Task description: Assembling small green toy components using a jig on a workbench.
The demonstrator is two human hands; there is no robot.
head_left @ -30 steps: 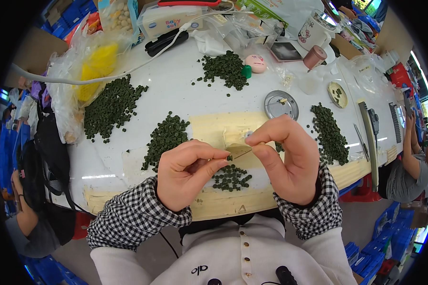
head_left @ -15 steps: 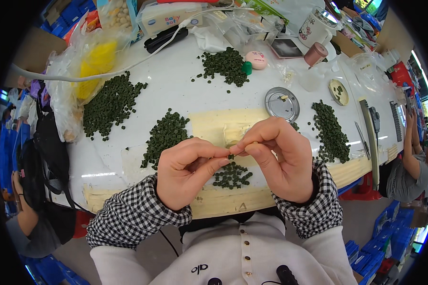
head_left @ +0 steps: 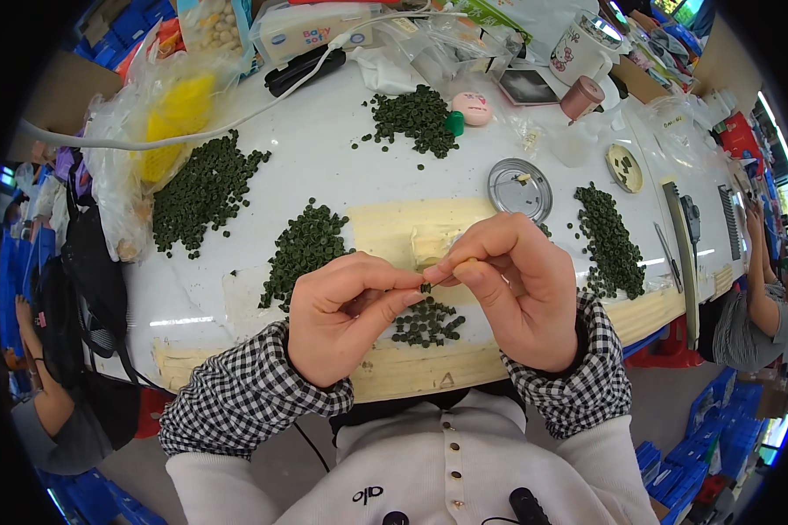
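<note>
– Look at that, both hands meeting over the table (head_left: pixel 306 166)! What's the left hand (head_left: pixel 337 319) got?

– A small dark green piece (head_left: pixel 425 288), pinched right at the tips of thumb and forefinger.

– And the right hand (head_left: pixel 530 297)?

– Narrow pinch there too, on what looks like a thin tool (head_left: pixel 437 283). The fingers cover most of it, so I can't tell its shape.

– Where's the green piece, exactly?

– Between the two hands, at the meeting fingertips! Just below it in view, there's a small cluster (head_left: pixel 427 324) of similar pieces.

– Plenty more around, too.

– Yes, one dark heap (head_left: pixel 305 249) just beyond the left hand, and a long heap (head_left: pixel 608 245) off to the right.

– And that round metal dish (head_left: pixel 520 191)?

– Beyond the right hand, something pale lying in it.
</note>
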